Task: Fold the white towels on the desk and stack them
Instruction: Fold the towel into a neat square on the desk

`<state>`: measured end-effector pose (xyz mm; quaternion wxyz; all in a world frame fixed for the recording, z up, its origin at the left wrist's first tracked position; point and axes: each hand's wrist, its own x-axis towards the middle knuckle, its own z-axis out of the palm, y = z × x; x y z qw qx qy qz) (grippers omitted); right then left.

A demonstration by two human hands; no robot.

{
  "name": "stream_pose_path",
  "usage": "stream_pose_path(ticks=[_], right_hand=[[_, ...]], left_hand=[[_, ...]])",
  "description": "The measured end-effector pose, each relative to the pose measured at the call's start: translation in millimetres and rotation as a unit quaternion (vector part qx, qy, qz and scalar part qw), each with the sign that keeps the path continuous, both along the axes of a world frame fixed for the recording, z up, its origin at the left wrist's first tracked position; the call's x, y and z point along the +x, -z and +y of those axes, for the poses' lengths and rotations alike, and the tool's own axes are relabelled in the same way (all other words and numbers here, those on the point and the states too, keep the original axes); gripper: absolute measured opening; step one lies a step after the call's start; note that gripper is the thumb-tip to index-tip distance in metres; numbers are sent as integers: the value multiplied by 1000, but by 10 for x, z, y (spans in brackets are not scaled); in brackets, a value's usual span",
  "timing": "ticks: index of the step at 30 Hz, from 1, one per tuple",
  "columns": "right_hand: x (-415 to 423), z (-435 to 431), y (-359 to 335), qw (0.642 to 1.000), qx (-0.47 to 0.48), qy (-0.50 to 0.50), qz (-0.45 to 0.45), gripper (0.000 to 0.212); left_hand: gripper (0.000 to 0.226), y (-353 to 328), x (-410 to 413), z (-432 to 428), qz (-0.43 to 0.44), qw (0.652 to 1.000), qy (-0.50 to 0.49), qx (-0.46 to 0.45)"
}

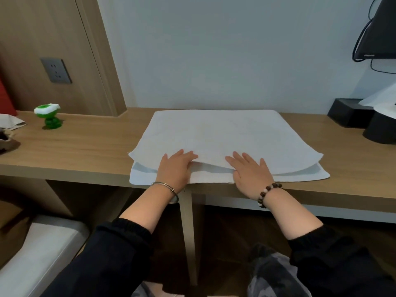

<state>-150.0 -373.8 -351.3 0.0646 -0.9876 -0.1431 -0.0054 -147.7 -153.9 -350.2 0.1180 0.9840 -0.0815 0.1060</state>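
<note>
A white towel (216, 133) lies folded over on the wooden desk (85, 146), its upper layer reaching almost to the lower layer's near edge. The lower layer (210, 176) sticks out along the desk's front edge. My left hand (175, 168) rests flat on the near left part of the towel, fingers straight and laid on the upper layer's edge. My right hand (248, 170) lies flat on the near right part, fingers spread over the same edge. Neither hand grips the cloth.
A green and white toy (48, 116) stands at the desk's back left, near a crumpled cloth (12, 123). Black boxes (351, 112) with white tissue sit at the back right. A wall socket (56, 70) is on the left panel. A desk leg (189, 232) stands between my arms.
</note>
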Motion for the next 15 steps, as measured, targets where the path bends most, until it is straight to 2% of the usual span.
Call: stream_pose_path(ticks=[4, 6, 8, 10, 12, 15], right_hand=[[1, 32, 2, 1000, 5, 23, 11, 52], [8, 41, 13, 1000, 8, 28, 7, 52], [6, 33, 12, 1000, 13, 27, 6, 52], [-20, 29, 17, 1000, 13, 18, -7, 51], [-46, 13, 53, 998, 39, 9, -38, 49], [-119, -89, 0, 981, 159, 29, -103, 48]], left_hand=[[44, -211, -48, -90, -132, 979, 38, 153], [40, -199, -132, -156, -141, 972, 40, 184], [35, -77, -240, -196, -113, 972, 36, 203], [38, 84, -317, -175, -88, 981, 38, 166], [41, 159, -363, -122, -84, 992, 25, 89], [39, 218, -374, -83, -100, 994, 19, 46]])
